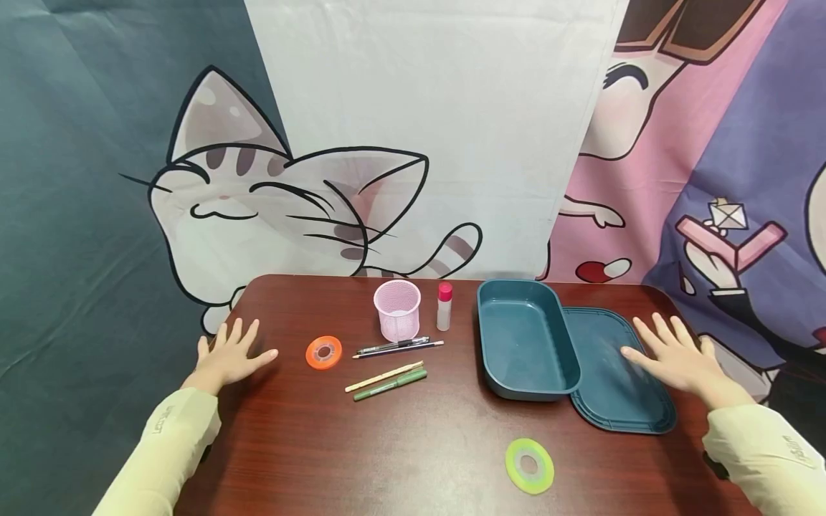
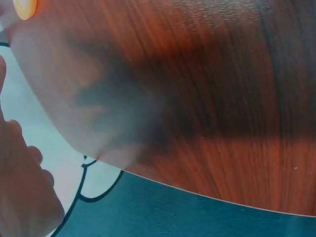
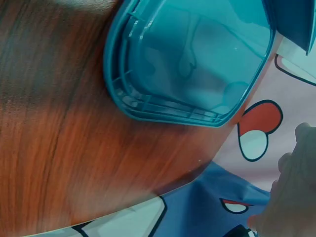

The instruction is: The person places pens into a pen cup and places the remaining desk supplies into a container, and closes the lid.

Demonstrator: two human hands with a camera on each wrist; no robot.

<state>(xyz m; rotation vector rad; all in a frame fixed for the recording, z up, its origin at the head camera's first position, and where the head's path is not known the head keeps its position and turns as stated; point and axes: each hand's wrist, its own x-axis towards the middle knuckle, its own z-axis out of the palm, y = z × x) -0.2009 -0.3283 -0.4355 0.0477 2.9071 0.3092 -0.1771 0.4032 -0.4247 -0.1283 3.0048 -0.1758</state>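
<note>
My left hand [image 1: 227, 358] is held over the table's left edge with its fingers spread, holding nothing. The orange tape roll [image 1: 323, 352] is the thing nearest to it. On the other side, my right hand [image 1: 677, 360] is spread flat above the right end of the dark teal lid [image 1: 619, 373], also holding nothing. That lid lies partly under the rim of a matching deep box [image 1: 529, 340], which stands without a cover. In the right wrist view the lid [image 3: 197, 64] shows its ridged corner, and the hand [image 3: 291, 197] appears at the lower right.
A pink mesh pen cup [image 1: 397, 312] and a red-capped glue stick [image 1: 444, 307] stand at the back. Before them lie a black pen [image 1: 393, 345], a dark pencil [image 1: 413, 347], a pale yellow pencil [image 1: 383, 376] and a green pen [image 1: 390, 385]. A yellow-green ring [image 1: 511, 462] lies near the front.
</note>
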